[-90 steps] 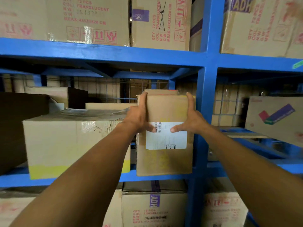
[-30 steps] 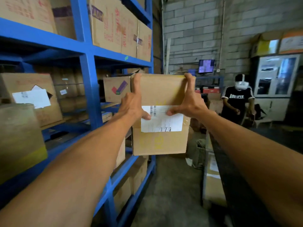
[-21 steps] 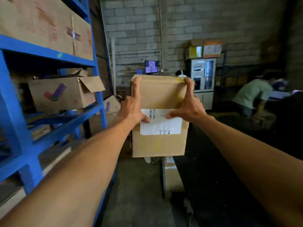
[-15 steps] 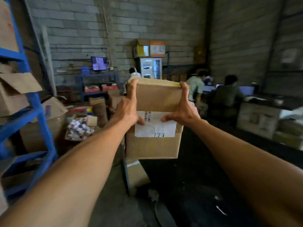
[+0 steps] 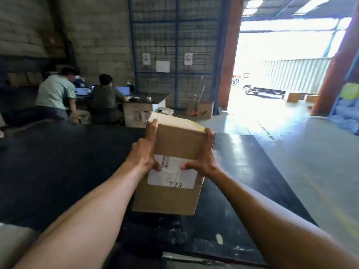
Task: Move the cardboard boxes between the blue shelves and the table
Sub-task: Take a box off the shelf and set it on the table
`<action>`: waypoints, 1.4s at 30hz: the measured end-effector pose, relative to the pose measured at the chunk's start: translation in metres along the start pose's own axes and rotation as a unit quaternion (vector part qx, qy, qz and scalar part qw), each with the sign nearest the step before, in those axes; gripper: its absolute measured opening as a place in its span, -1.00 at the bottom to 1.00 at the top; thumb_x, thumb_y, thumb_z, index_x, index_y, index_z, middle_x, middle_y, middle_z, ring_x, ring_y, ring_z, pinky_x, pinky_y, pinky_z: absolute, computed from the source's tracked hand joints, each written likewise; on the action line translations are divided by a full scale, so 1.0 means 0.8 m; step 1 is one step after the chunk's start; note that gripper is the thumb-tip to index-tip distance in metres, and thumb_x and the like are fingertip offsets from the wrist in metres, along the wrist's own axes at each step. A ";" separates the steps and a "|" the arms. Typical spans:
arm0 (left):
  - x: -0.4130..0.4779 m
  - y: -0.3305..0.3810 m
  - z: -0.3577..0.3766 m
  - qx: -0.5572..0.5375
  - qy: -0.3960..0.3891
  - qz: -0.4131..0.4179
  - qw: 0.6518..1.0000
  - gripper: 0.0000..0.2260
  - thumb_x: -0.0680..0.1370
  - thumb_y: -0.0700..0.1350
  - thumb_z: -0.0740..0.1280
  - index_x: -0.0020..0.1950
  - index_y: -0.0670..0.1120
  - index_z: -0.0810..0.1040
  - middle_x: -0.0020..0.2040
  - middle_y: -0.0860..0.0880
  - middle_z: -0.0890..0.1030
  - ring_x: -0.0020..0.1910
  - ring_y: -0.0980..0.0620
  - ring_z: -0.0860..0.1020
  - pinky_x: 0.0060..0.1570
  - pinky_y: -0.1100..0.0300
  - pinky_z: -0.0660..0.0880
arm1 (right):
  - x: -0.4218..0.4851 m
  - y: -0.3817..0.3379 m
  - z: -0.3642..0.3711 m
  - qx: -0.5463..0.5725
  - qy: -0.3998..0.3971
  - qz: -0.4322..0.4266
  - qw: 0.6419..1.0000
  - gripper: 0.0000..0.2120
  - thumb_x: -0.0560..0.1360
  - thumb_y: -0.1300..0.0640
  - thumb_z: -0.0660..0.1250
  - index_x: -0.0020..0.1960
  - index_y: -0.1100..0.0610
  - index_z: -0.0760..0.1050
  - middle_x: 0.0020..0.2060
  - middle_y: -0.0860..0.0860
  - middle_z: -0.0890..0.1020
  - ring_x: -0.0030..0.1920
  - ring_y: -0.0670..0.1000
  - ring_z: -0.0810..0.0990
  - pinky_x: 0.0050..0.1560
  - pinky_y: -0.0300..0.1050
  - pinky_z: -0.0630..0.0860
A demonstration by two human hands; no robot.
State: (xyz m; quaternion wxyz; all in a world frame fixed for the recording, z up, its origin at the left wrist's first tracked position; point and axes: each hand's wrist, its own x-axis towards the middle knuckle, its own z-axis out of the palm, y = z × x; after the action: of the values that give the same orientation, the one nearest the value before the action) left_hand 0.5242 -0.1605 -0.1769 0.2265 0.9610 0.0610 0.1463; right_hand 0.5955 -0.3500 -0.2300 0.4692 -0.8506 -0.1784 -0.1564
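I hold a brown cardboard box (image 5: 174,144) with a white shipping label on its near face, upright and tilted slightly away, above a large black table (image 5: 58,171). My left hand (image 5: 143,154) grips its left side, thumb on the label. My right hand (image 5: 204,160) grips the right side, thumb on the label too. The box's underside is hidden, so I cannot tell if it touches the table. The blue shelves are out of view.
Two people sit at a desk with laptops (image 5: 124,90) at the far left. A small cardboard box (image 5: 204,111) stands by the wire-mesh wall. A bright doorway (image 5: 281,74) opens at the right, with glossy grey floor (image 5: 301,162) beside the table. Another box corner (image 5: 11,241) shows bottom left.
I have turned right, away from the blue shelves, carrying the box in both hands. The box now hangs lower, over the black table, and the shelves have left the view.
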 end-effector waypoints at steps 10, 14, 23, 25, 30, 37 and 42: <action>-0.026 0.205 0.156 -0.043 -0.091 0.118 0.988 0.24 0.27 -0.28 0.59 0.42 0.34 -0.35 0.25 -0.22 0.48 0.15 -0.21 0.55 0.05 -0.12 0.54 | -0.095 0.168 -0.198 -0.044 0.094 0.090 0.990 0.22 0.02 -0.25 0.64 0.40 -0.17 -0.12 0.13 -0.05 0.50 0.01 0.10 0.62 -0.09 0.10 0.64; -0.029 0.270 0.205 -0.033 -0.098 0.130 0.986 0.20 0.29 -0.28 0.57 0.40 0.37 -0.32 0.17 -0.21 0.50 0.03 -0.18 0.59 -0.05 -0.10 0.57 | -0.111 0.223 -0.253 -0.038 0.082 0.122 0.988 0.17 0.09 -0.19 0.66 0.39 -0.16 -0.12 0.07 -0.08 0.49 -0.04 0.05 0.60 -0.21 -0.20 0.55; -0.033 0.299 0.267 -0.076 -0.094 0.024 0.992 0.37 0.17 -0.03 0.66 0.40 0.29 -0.52 0.33 -0.19 0.38 0.28 -0.25 0.44 0.24 -0.27 0.34 | -0.132 0.285 -0.294 -0.012 0.103 0.134 0.986 0.17 0.14 -0.27 0.61 0.41 -0.10 -0.15 0.15 -0.08 0.44 -0.06 -0.06 0.55 -0.33 -0.45 0.39; -0.036 0.288 0.280 -0.098 -0.157 -0.040 0.982 0.41 0.09 0.03 0.68 0.41 0.33 -0.47 0.43 -0.19 0.27 0.41 -0.27 0.29 0.34 -0.30 0.24 | -0.140 0.295 -0.298 -0.029 0.095 0.145 0.984 0.18 0.12 -0.24 0.63 0.43 -0.09 -0.12 0.19 0.00 0.39 0.06 0.02 0.51 -0.18 -0.38 0.41; -0.066 0.277 0.322 -0.063 -0.213 -0.015 0.975 0.21 0.30 -0.08 0.60 0.53 0.22 -0.32 0.34 -0.16 0.46 0.31 -0.16 0.46 0.29 -0.07 0.36 | -0.143 0.285 -0.316 -0.314 0.027 0.185 0.931 0.17 0.15 -0.29 0.59 0.44 -0.20 -0.17 0.35 0.16 0.07 0.41 0.28 0.15 0.36 0.33 0.22; -0.065 0.292 0.343 -0.013 -0.154 0.050 0.987 -0.03 0.44 -0.16 0.50 0.59 0.03 -0.14 0.20 -0.21 0.55 0.15 -0.12 0.56 0.19 0.01 0.44 | -0.098 0.243 -0.307 -0.373 -0.132 -0.037 0.918 0.03 0.42 -0.15 0.46 0.39 -0.48 -0.37 0.42 0.29 0.16 0.34 0.41 0.32 0.26 0.39 0.38; -0.052 0.297 0.327 0.073 -0.105 0.132 0.983 -0.28 0.47 -0.18 0.46 0.54 -0.05 0.17 0.09 -0.19 0.60 0.11 -0.17 0.58 0.09 0.00 0.54 | -0.097 0.255 -0.329 -0.247 -0.072 0.007 0.966 -0.34 0.42 -0.13 0.45 0.37 -0.26 0.14 0.05 0.07 0.48 -0.07 0.11 0.58 -0.23 -0.14 0.49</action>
State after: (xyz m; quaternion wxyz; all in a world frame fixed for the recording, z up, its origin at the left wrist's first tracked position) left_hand 0.5780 -0.4889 -0.3032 0.1397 0.9846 -0.0802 0.0682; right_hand 0.5927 -0.6884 -0.2807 0.2314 -0.9504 -0.1615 -0.1307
